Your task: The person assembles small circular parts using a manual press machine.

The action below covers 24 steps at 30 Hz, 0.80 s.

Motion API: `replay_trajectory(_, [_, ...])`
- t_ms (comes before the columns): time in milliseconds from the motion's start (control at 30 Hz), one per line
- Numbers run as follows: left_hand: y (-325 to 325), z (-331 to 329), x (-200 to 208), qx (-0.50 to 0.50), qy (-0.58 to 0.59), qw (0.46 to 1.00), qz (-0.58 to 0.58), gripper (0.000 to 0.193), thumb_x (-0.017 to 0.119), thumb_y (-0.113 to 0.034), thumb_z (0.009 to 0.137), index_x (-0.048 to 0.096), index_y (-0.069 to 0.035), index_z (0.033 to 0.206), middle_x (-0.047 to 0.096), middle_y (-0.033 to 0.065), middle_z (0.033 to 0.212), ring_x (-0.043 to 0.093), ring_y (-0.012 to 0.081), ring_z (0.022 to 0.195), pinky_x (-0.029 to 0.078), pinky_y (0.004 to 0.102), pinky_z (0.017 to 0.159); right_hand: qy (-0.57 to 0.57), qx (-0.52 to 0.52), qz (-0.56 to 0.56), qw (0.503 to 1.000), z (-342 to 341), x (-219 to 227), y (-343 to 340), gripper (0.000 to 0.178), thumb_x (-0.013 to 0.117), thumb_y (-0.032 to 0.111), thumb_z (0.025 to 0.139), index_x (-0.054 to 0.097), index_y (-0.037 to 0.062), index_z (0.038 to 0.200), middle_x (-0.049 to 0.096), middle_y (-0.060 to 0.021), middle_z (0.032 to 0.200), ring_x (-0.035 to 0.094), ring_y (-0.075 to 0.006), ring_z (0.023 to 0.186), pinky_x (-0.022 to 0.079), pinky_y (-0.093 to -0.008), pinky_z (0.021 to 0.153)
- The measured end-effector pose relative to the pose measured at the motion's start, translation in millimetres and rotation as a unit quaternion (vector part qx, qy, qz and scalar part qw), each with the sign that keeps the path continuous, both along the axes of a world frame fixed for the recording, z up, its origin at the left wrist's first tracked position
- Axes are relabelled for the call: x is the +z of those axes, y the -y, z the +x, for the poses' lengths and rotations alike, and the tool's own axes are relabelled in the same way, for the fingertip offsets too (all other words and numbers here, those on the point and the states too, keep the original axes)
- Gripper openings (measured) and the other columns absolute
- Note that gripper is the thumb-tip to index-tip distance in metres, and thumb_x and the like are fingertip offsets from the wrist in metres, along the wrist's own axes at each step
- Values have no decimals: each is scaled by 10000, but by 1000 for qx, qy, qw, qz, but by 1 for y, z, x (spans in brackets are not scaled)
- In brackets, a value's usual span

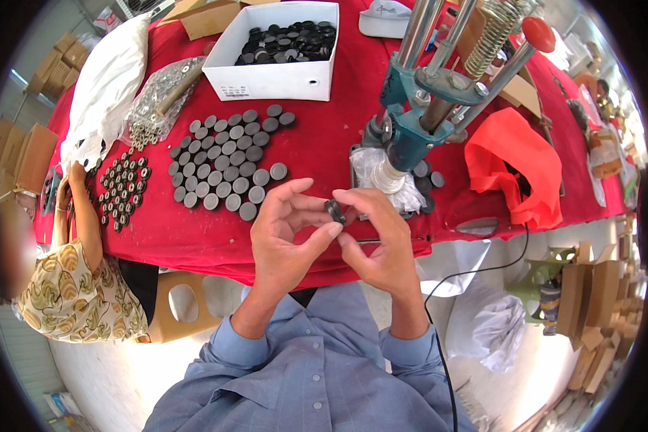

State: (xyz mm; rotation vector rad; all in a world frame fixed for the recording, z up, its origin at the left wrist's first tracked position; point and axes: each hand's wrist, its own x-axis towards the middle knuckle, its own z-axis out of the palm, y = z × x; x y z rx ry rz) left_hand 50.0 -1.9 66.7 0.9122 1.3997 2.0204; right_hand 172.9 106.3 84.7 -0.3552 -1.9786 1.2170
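Observation:
My left hand (289,229) and my right hand (376,234) meet above the near edge of the red table (324,137). Between their fingertips they pinch one small dark round cap (335,211), tilted on edge. Just left of my hands lie several dark round discs (227,169) laid out in rows on the cloth. Right behind my right hand stands a teal hand press (417,122) with steel columns, a spring and a red knob, its base wrapped in clear plastic. A few more discs (428,180) sit by the press base.
A white box (270,75) of dark caps stands at the back. A clear bag of metal rings (158,101) and rows of ringed parts (124,189) lie left, where another person's hand (75,175) rests. A red bag (515,165) lies right. Cardboard boxes sit on the floor.

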Motion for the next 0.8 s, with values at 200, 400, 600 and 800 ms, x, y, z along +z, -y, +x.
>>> replay_trajectory(200, [1, 1, -7, -1, -56, 998, -29, 420, 758, 111, 837, 636, 21, 1228, 664, 94, 1061, 679, 131, 904, 590, 264, 821, -28, 57, -262, 963, 3, -23, 9, 444, 608, -126, 890, 596, -5, 1317, 677, -128, 1121, 679, -217, 961, 556, -349, 860])
replay_trajectory(400, [1, -10, -2, -21, -218, 975, -38, 476, 797, 10, 767, 685, -49, 1226, 665, 103, 1138, 658, 174, 899, 538, 310, 777, -133, 139, -500, 845, 9, -36, 5, 309, 564, 142, 1035, 487, 22, 1309, 681, -140, 1028, 627, -163, 836, 516, -303, 795])
replay_trajectory(600, [1, -5, 0, -34, -211, 975, -65, 439, 804, -5, 750, 704, -42, 1176, 708, 106, 1085, 680, 205, 950, 545, 319, 822, -163, 181, -568, 786, 4, -38, 12, 265, 506, 164, 1059, 484, 38, 1290, 682, -142, 1055, 645, -169, 878, 516, -300, 758])
replay_trajectory(800, [3, -6, -1, -24, -206, 975, -79, 415, 836, -14, 751, 718, -36, 1148, 727, 106, 1053, 702, 202, 943, 558, 318, 838, -95, 101, -540, 830, 0, -28, 21, 224, 437, 95, 1062, 502, 36, 1269, 687, -132, 1064, 657, -195, 867, 529, -305, 759])
